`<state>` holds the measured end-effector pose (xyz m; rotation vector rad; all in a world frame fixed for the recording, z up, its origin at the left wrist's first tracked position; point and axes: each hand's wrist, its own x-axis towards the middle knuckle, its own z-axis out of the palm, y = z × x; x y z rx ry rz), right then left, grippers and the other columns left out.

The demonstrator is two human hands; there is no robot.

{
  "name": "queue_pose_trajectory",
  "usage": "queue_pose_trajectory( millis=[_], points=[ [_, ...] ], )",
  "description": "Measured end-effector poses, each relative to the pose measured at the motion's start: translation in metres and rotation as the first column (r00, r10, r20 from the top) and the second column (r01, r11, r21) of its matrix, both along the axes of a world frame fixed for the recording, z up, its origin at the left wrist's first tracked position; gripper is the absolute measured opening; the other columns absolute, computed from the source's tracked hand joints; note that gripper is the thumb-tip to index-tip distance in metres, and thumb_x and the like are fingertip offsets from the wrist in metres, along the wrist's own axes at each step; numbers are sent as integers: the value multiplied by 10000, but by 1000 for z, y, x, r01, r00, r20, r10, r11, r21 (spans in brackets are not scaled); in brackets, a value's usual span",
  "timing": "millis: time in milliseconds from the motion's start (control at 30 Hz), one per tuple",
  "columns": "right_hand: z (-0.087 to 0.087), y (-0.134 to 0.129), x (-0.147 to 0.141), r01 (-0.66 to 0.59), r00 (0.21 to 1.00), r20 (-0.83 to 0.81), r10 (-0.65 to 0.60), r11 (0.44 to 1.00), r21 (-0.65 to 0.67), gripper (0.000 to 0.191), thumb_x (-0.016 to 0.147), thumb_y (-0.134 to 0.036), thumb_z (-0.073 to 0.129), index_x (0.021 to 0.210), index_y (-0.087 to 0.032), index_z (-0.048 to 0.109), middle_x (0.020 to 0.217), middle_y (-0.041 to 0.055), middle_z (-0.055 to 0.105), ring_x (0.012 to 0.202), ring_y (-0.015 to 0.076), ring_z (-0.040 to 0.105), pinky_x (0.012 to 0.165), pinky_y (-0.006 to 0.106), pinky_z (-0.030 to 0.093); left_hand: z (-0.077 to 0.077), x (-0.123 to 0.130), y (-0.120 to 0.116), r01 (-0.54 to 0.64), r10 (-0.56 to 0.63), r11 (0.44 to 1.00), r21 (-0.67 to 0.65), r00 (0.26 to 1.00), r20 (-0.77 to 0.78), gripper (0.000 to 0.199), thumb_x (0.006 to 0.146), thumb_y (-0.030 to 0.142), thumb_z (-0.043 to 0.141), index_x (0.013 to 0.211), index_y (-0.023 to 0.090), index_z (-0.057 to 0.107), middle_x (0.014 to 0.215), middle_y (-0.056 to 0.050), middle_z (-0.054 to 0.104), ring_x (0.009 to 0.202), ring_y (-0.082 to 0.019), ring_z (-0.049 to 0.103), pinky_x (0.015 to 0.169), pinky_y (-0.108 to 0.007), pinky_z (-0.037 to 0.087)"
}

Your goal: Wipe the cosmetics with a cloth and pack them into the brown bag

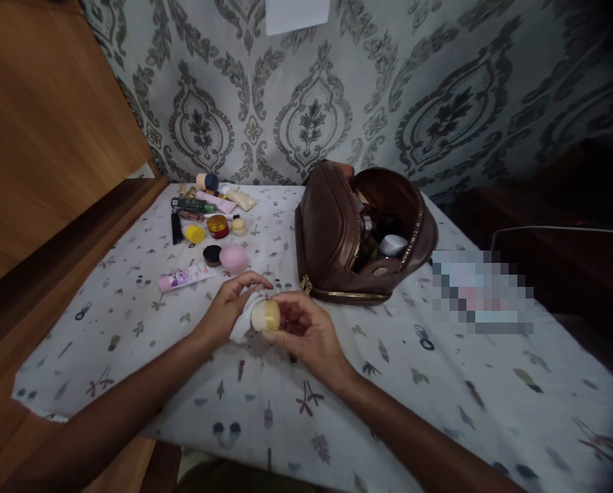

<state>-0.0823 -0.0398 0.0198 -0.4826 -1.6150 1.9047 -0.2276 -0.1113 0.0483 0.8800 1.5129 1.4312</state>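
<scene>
My right hand (311,332) grips a small cream jar with a gold-yellow lid (266,315), tilted on its side above the table. Pressed against the base of that jar is a white cloth (243,325), which my left hand (227,308) holds with fingers curled around it. Just beyond the hands stands an open brown leather bag (327,233) with gold zips; a jar with a silver-white lid (392,246) and darker items show inside. To the left of the bag, a pink rounded container (233,259), a dark-lidded jar (212,255) and a pink tube (187,278) lie near my left hand.
Several cosmetics, among them a red jar with an amber lid (217,226), a yellow-capped item (194,234) and a cream tube (241,199), cluster at the back left. A patterned white cloth (265,411) covers the table. A pixelated item (483,291) lies right; wooden panel (54,137) left.
</scene>
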Motion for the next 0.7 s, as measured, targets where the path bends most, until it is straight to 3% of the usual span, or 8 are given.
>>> queue_pose_trajectory(
  millis=[100, 233, 367, 500, 600, 700],
  points=[
    [3, 0, -1, -29, 999, -37, 24, 990, -140, 453, 607, -350, 877, 947, -264, 590, 831, -13, 687, 760, 169, 653, 700, 299, 525, -1, 1, 0, 12, -11, 1000, -16, 998, 68, 366, 753, 517, 660, 914, 192, 614, 663, 27, 554, 511, -110, 438, 482, -227, 354],
    [0, 1, -3, -20, 999, -53, 8, 976, -218, 506, 596, -372, 884, 941, -264, 531, 822, -16, 692, 735, 169, 661, 669, 291, 524, -2, 5, -2, 30, -27, 999, 46, 998, -63, 388, 869, 547, 545, 961, 184, 648, 791, -8, 609, 660, -141, 522, 602, -243, 413],
    [1, -3, -2, 39, 999, -30, -44, 987, -159, 483, 637, -373, 858, 954, -266, 510, 818, -14, 683, 736, 168, 649, 674, 289, 510, -4, 7, -5, 79, -75, 997, 24, 988, -136, 441, 935, 554, 429, 1014, 182, 652, 837, -22, 646, 745, -175, 564, 691, -275, 445],
    [11, -3, 5, 112, 994, 4, -112, 993, -29, 429, 656, -379, 843, 938, -256, 545, 800, -14, 669, 712, 158, 623, 637, 268, 487, 1, 7, -7, 115, -109, 993, 7, 960, -258, 381, 949, 485, 440, 998, 177, 659, 781, -14, 641, 714, -174, 568, 644, -264, 445],
    [29, 7, 22, 211, 977, -13, -212, 968, 133, 376, 682, -356, 835, 947, -249, 590, 810, -7, 666, 706, 150, 614, 597, 249, 476, 13, 10, -3, 103, -70, 994, 45, 877, -474, 314, 958, 419, 448, 977, 190, 662, 787, -19, 663, 717, -179, 604, 646, -266, 474],
    [55, 29, 50, 344, 939, -96, -332, 876, 338, 348, 714, -333, 825, 991, -253, 631, 862, 11, 665, 716, 154, 613, 599, 263, 503, 32, 19, 7, 180, -3, 971, 156, 664, -748, 200, 955, 307, 492, 1024, 225, 661, 863, -27, 689, 785, -184, 655, 708, -270, 515]
  ],
)
